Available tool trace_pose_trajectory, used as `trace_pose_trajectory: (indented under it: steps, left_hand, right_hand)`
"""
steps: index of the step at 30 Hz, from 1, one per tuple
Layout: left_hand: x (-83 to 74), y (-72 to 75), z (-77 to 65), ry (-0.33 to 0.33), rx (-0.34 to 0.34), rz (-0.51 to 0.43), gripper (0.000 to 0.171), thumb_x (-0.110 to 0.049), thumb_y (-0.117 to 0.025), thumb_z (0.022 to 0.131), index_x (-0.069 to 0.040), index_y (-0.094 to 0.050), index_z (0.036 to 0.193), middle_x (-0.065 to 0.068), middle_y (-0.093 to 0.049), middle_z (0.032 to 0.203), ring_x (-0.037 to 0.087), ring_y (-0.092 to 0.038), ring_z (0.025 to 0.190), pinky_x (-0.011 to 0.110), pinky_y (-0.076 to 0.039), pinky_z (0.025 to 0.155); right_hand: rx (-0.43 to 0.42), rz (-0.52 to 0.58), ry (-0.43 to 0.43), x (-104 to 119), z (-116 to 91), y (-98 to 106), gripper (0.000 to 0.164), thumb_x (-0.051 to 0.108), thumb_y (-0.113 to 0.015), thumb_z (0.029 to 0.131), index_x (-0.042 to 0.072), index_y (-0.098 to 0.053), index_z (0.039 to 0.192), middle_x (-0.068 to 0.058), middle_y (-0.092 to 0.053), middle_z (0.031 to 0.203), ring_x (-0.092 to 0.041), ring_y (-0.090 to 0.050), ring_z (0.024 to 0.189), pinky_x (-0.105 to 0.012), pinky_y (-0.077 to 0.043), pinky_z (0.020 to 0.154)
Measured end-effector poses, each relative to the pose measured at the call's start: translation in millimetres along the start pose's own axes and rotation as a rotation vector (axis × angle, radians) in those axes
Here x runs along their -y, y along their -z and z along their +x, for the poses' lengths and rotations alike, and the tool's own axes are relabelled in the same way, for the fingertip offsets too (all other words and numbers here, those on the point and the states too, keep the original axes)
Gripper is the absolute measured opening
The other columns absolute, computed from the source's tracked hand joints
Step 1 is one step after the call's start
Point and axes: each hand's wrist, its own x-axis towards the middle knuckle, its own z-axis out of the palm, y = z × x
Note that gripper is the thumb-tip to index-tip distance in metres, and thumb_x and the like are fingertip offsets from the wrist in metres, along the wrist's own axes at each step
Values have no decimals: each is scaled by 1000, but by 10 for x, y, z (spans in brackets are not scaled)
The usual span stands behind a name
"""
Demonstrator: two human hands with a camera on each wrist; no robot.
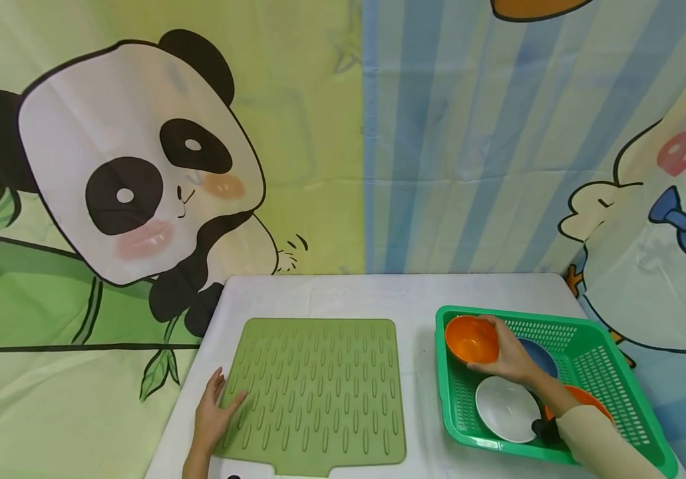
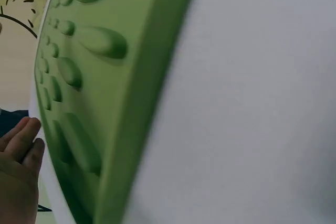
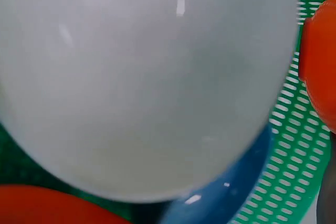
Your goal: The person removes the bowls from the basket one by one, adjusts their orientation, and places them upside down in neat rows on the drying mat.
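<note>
My right hand (image 1: 509,356) grips an orange bowl (image 1: 468,339) by its right side, at the far left corner of a green basket (image 1: 624,372). The same bowl (image 3: 323,64) shows at the right edge of the right wrist view, its underside turned to the camera. Below that hand a white bowl (image 1: 506,409) sits in the basket, filling much of the right wrist view. Partly hidden behind my wrist are a blue bowl (image 1: 539,359) and a second orange bowl (image 1: 587,399). My left hand (image 1: 212,416), fingers extended, lies at the left edge of a green ridged mat (image 1: 319,382).
A white-covered table (image 1: 420,399) carries the mat on the left and the basket on the right. Cartoon-printed curtains (image 1: 313,133) hang behind and beside it. A small dark object (image 1: 233,476) shows at the bottom, near the mat's front edge.
</note>
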Motion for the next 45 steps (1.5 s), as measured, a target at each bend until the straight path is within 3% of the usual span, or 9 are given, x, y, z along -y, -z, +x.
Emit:
trace_pose_trajectory:
  steps: [10,17,22,30,34,37,40,45]
  left_hand:
    - [-131,20,25,-46,13,37,92,-34,-76,77,-5,-23,146,26,-26,144,43,-30,129,53,-26,105]
    - [-315,0,0,-162,-36,26,87,-28,-78,75,-3,-29,143,26,-31,140,46,-32,126,55,-29,102]
    - [-604,-75,1,-236,3,-25,86,-24,-77,77,-1,-28,143,22,-31,142,40,-31,129,48,-30,103]
    - [-1257,-245,-51,-287,87,-188,75,-19,-73,81,-3,-31,142,25,-41,135,36,-39,125,42,-35,102]
    - [-1700,-308,-154,-264,166,-313,63,-11,-69,84,-1,-37,137,29,-47,126,42,-44,119,48,-39,97]
    - [-1956,-401,-207,-198,270,-438,54,-9,-64,87,1,-41,135,28,-51,121,41,-50,113,48,-44,93]
    - [-2073,-584,-198,-92,429,-616,46,-14,-59,92,2,-44,132,27,-54,118,38,-54,108,44,-47,90]
    - [-2229,-938,-177,126,755,-897,51,-29,-50,96,4,-41,134,28,-51,123,37,-52,113,43,-45,93]
  right_hand:
    - [-18,115,49,338,216,137,95,13,-88,60,-2,-31,135,-22,-42,127,-36,-51,98,-47,-55,68]
    - [-62,209,87,814,316,205,90,-2,-84,59,-11,-31,131,-28,-40,127,-42,-49,100,-45,-55,72]
    - [-100,295,69,1052,377,165,90,-5,-83,58,-11,-31,131,-27,-38,131,-40,-47,105,-33,-54,77]
    - [-117,479,67,1362,465,70,86,-10,-80,59,-12,-30,128,-27,-33,133,-44,-42,109,-36,-54,79]
    - [-133,559,85,1378,496,-29,84,-13,-79,59,-10,-30,128,-23,-34,133,-38,-39,113,-29,-52,82]
    - [-142,658,112,1381,511,-132,84,-13,-78,61,-10,-28,128,-23,-33,134,-33,-38,116,-26,-50,85]
    - [-146,775,152,1449,516,-225,83,-7,-79,65,-12,-25,128,-25,-32,134,-32,-37,119,-27,-49,87]
    - [-121,959,217,1619,506,-359,87,8,-80,72,-17,-17,127,-32,-25,135,-36,-31,122,-29,-49,89]
